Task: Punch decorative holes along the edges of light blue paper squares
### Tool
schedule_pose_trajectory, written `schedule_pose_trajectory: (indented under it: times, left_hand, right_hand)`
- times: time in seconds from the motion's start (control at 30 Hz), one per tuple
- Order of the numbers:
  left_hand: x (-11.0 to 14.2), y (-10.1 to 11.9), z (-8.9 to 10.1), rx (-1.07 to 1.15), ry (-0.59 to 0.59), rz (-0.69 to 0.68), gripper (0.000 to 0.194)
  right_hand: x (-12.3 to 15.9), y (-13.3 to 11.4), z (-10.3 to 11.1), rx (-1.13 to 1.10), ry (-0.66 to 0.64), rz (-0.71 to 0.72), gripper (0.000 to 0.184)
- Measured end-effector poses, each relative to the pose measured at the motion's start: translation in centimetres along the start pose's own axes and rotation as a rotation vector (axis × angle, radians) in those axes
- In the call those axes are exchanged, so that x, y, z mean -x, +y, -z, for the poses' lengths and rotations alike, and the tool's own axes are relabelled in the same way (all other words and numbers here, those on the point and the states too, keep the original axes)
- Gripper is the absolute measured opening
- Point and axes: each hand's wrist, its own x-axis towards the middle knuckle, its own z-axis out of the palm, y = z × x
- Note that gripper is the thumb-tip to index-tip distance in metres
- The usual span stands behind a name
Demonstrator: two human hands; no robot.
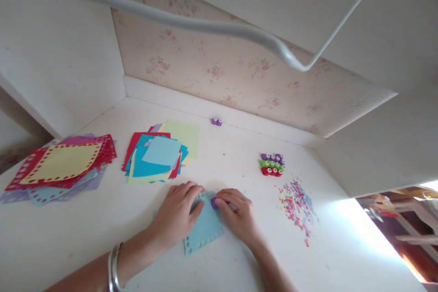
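A light blue sheet of paper [204, 230] lies on the white table in front of me, with round holes along its lower, left and upper edges. My left hand [179, 212] rests over its left side, thumb on the paper and fingers bent at the far edge, holding it. At the upper right edge, my right hand [236, 214] pinches what looks like a small purple hole punch [214, 203] between thumb and fingers. The fingers hide most of the punch. A silver bangle [114, 267] circles my left wrist.
Hole-edged sheets [63, 163] are piled at far left. Plain coloured sheets [155, 159] lie stacked nearer. Rows of purple, green and red pieces with eyes [273, 164] sit right, above scattered paper dots [297, 205]. Two purple pieces [216, 122] stand near the wall. A white cable [191, 23] crosses overhead.
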Motion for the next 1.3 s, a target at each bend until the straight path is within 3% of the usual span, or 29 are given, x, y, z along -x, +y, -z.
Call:
schedule_pose_trajectory:
  times: [0.1, 0.37, 0.9, 1.3]
  left_hand:
    - [0.6, 0.4, 0.5, -0.133, 0.071, -0.082, 0.022]
    - [3.0, 2.1, 0.2, -0.24, -0.118, -0.099, 0.042]
    - [3.0, 0.3, -0.8, -0.242, -0.098, -0.252, 0.042]
    - [2.9, 0.1, -0.9, -0.284, -0.125, -0.263, 0.044]
  right_hand:
    - [-0.3, -0.1, 0.3, -0.006, 0.005, -0.018, 0.022]
    - [-0.8, 0.1, 0.5, -0.011, -0.052, -0.081, 0.022]
    - [-0.3, 0.2, 0.5, 0.007, -0.053, -0.053, 0.021]
    - [-0.2, 0.2, 0.6, 0.022, -0.061, -0.041, 0.021]
